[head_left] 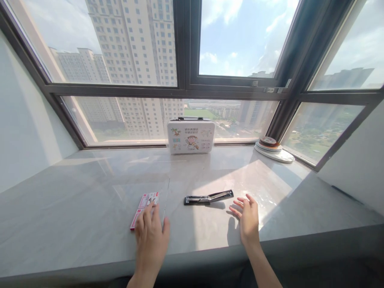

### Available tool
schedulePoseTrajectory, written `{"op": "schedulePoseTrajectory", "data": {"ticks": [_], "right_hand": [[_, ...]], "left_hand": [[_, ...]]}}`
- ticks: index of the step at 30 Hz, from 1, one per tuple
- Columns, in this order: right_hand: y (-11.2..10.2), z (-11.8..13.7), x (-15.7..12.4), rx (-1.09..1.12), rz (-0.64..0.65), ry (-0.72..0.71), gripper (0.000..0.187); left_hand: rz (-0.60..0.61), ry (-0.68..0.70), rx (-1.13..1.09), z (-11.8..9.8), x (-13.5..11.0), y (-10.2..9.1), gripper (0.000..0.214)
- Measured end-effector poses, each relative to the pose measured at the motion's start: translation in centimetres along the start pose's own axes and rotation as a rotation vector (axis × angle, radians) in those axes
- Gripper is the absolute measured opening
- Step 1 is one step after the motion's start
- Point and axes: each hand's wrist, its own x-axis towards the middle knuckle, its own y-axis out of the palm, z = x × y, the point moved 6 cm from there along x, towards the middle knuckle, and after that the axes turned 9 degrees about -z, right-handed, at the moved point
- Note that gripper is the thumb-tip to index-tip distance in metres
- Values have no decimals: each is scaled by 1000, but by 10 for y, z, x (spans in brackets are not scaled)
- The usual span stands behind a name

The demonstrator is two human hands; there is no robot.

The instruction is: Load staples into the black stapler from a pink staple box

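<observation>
**Both hands flat, stapler between them**

Your big grey sill (pixel 90 224) holds everything. A white tin box (pixel 191 137) sits at 12 o'clock, plates (pixel 273 150) at 2. Your left hand (pixel 151 236) lies spread, fingertips on the small red-and-white box (pixel 144 203). Your right hand (pixel 247 219) is spread, holding nothing. The black stapler (pixel 208 197) lies just at its 10 o'clock.

Single head-worn view here, looking forward and down over the grey sill (pixel 90 224), close in. It faces the window (pixel 186 80) filling the upper frame, and both forearms enter from the bottom edge, near centre.
</observation>
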Motion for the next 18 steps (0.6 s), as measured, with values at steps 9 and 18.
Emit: {"op": "schedulePoseTrajectory", "data": {"ticks": [9,18], "right_hand": [[16,14,-28,-620,316,-248,39],[26,18,-25,-782,411,-330,39]], "left_hand": [[265,170,-240,-3,-13,-2,26],[316,90,-387,1,6,16,41]]}}
